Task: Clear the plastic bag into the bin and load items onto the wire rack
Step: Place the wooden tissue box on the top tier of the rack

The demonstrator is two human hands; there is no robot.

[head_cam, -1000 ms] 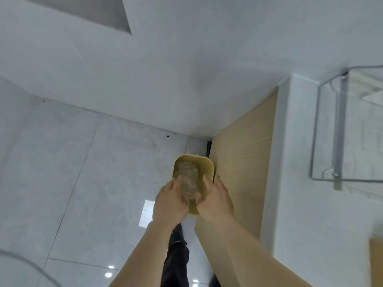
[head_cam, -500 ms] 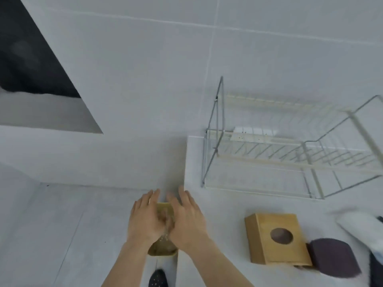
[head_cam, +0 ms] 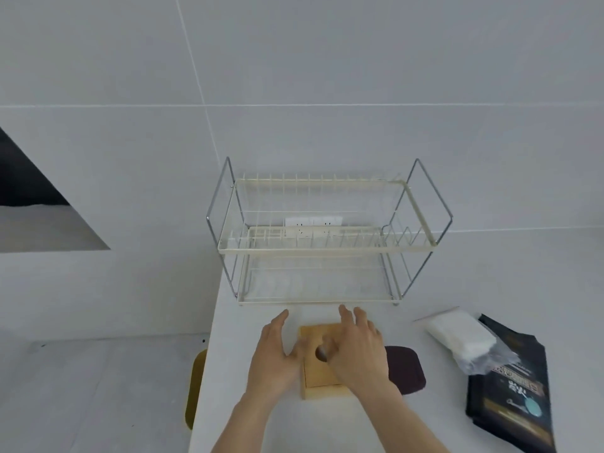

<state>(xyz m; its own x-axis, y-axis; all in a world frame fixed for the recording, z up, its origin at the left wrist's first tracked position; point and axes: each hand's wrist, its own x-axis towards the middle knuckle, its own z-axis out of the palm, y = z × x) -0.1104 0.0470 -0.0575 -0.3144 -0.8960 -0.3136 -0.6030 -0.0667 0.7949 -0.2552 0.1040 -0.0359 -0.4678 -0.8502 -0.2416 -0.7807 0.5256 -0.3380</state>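
Head view: left hand [head_cam: 274, 358] and right hand [head_cam: 354, 349], fingers spread and empty, flank a wooden box [head_cam: 322, 377] on the counter [head_cam: 228, 403]. Wire rack [head_cam: 322, 243] stands just beyond the fingertips; yellow bin [head_cam: 195, 390] lies left of the left hand, below the counter edge. Plastic bag not identifiable.

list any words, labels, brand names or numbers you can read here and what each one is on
No text here can be read for certain.
Black pouch: a framed label with pale characters and a gold band of print below it, all too blurred and tilted to read.
White packet in clear plastic: no print visible.
Wooden box, dark purple pad, wire rack: no lettering visible.
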